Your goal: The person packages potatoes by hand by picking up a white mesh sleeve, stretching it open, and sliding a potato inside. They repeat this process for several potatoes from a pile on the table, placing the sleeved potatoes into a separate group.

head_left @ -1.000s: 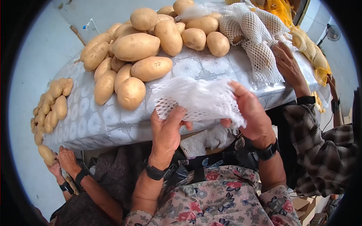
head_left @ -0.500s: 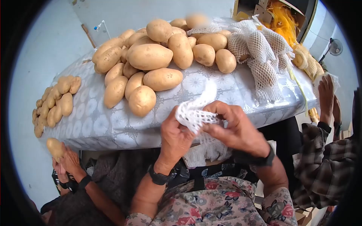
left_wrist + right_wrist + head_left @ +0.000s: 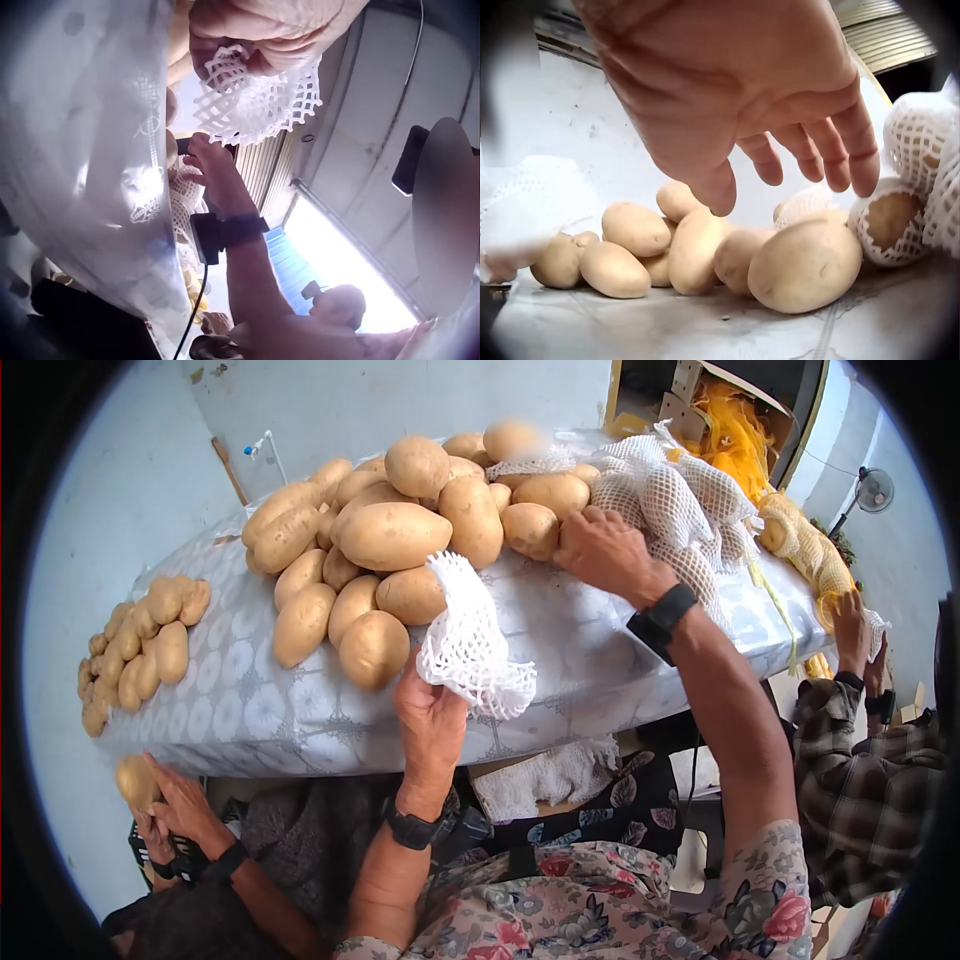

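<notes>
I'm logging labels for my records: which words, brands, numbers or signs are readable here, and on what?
None can be read.
White net in the left hand, and potatoes: no lettering visible.
Tablecloth: pattern only.
Wrist devices and cardboard box: too small to tell.

Left hand: (image 3: pixel 432 710) raised in front of the body, fingers curled in, thumb closed against them in a pinch
Left forearm: (image 3: pixel 392 875) angled upward and forward, nearer the torso than the right hand is
Right hand: (image 3: pixel 612 558) reached farther forward, back of the hand toward the head view
Right fingers: (image 3: pixel 829 150) slightly bent and parted, pointing downward, thumb apart from them
Right forearm: (image 3: pixel 735 705) stretched forward and slanting inward toward the left side
Hands: well apart
</notes>
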`<state>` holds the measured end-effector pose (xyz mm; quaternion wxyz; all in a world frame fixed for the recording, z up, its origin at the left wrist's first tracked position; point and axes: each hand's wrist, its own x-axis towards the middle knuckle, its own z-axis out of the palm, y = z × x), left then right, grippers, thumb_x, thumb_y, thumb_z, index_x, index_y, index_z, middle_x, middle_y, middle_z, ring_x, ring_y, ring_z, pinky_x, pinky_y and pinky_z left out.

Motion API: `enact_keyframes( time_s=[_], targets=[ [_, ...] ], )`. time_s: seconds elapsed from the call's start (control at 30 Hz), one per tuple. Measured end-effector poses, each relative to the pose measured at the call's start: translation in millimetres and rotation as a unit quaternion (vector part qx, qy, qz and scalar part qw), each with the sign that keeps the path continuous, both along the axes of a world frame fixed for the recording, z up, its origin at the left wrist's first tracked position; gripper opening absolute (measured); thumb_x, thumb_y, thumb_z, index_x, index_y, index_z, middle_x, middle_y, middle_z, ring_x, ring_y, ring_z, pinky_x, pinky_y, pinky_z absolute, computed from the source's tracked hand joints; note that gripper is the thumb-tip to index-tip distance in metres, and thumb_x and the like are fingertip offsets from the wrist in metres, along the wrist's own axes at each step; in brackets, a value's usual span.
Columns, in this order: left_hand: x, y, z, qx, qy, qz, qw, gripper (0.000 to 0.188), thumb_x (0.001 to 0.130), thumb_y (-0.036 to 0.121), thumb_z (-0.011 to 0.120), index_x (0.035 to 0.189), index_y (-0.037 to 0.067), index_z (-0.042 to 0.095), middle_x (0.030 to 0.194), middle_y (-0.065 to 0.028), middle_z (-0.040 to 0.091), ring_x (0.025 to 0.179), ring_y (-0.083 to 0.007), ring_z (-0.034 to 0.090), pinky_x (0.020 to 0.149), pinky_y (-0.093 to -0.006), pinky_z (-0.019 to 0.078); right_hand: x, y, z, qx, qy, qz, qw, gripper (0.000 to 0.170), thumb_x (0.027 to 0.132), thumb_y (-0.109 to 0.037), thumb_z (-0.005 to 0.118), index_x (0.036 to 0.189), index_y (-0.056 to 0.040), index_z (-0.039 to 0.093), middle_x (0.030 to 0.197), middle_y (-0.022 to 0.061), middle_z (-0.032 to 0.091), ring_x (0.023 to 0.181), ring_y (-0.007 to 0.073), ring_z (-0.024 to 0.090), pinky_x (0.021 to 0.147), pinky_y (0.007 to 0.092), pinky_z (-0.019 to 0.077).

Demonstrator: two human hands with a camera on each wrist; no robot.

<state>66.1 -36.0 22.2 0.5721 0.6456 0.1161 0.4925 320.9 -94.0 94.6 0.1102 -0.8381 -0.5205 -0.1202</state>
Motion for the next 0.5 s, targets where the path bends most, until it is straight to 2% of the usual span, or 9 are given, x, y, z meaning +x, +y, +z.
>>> enact_keyframes(
  time_s=[0.1, 0.2, 0.23, 0.33, 0.43, 0.5],
  targets=[
    [1.2, 6.5, -7.7, 0.040, 0.015, 0.002, 0.999, 0.021, 0.088, 0.014, 0.064, 0.102, -0.001, 0.058, 0.089, -0.0024, 0.063, 0.079, -0.0062, 0.057, 0.070, -0.0228, 0.0470, -9.6, 7.4, -8.8, -0.036, -0.029, -0.031, 0.998, 0.057, 0.075, -0.018, 0.067, 0.124, -0.0010, 0.043, 0.119, 0.0210, 0.048, 0.113, 0.0398, 0.045, 0.092, 0.0445, 0.0448],
    [3.2, 1.4, 1.0, -0.023, -0.019, -0.021, 0.999, 0.021, 0.088, 0.013, 0.064, 0.101, -0.002, 0.057, 0.090, -0.0030, 0.063, 0.079, -0.0056, 0.056, 0.068, -0.0216, 0.0469, 3.2, 0.1, -18.2, 0.021, -0.072, 0.039, 0.996, 0.056, 0.071, -0.025, 0.072, 0.115, -0.0015, 0.048, 0.110, 0.0223, 0.051, 0.103, 0.0393, 0.050, 0.084, 0.0432, 0.0497],
    [3.5, 0.9, 2.3, -0.019, -0.021, -0.011, 1.000, 0.022, 0.088, 0.013, 0.065, 0.102, -0.002, 0.057, 0.089, -0.0033, 0.063, 0.079, -0.0056, 0.056, 0.068, -0.0215, 0.0469, 3.0, -4.5, -14.2, 0.009, -0.050, 0.039, 0.998, 0.056, 0.072, -0.022, 0.069, 0.119, 0.0000, 0.046, 0.113, 0.0223, 0.052, 0.104, 0.0391, 0.052, 0.087, 0.0432, 0.0482],
    [0.7, 0.9, 2.8, -0.009, -0.015, 0.016, 1.000, 0.022, 0.087, 0.012, 0.065, 0.102, -0.003, 0.057, 0.088, -0.0038, 0.063, 0.077, -0.0058, 0.057, 0.067, -0.0214, 0.0470, -7.7, -37.1, -4.3, 0.054, 0.121, 0.088, 0.987, 0.057, 0.073, -0.016, 0.064, 0.125, -0.0013, 0.045, 0.116, 0.0213, 0.054, 0.108, 0.0376, 0.053, 0.091, 0.0421, 0.0457],
    [7.1, 5.9, -1.4, 0.027, -0.002, 0.045, 0.999, 0.018, 0.085, 0.009, 0.065, 0.097, -0.003, 0.058, 0.082, -0.0044, 0.063, 0.073, -0.0066, 0.057, 0.064, -0.0229, 0.0474, -32.9, -65.6, -7.2, 0.083, 0.141, 0.087, 0.983, 0.058, 0.071, -0.014, 0.062, 0.127, -0.0068, 0.045, 0.118, 0.0210, 0.054, 0.110, 0.0371, 0.053, 0.093, 0.0407, 0.0435],
    [14.2, 4.5, -1.7, 0.052, 0.028, 0.056, 0.997, 0.016, 0.083, 0.008, 0.064, 0.095, -0.002, 0.058, 0.080, -0.0044, 0.062, 0.070, -0.0069, 0.056, 0.063, -0.0236, 0.0472, -41.9, -67.3, -13.6, 0.089, 0.128, 0.088, 0.984, 0.058, 0.072, -0.014, 0.061, 0.127, -0.0059, 0.045, 0.118, 0.0204, 0.054, 0.109, 0.0370, 0.053, 0.093, 0.0408, 0.0438]
  ],
)
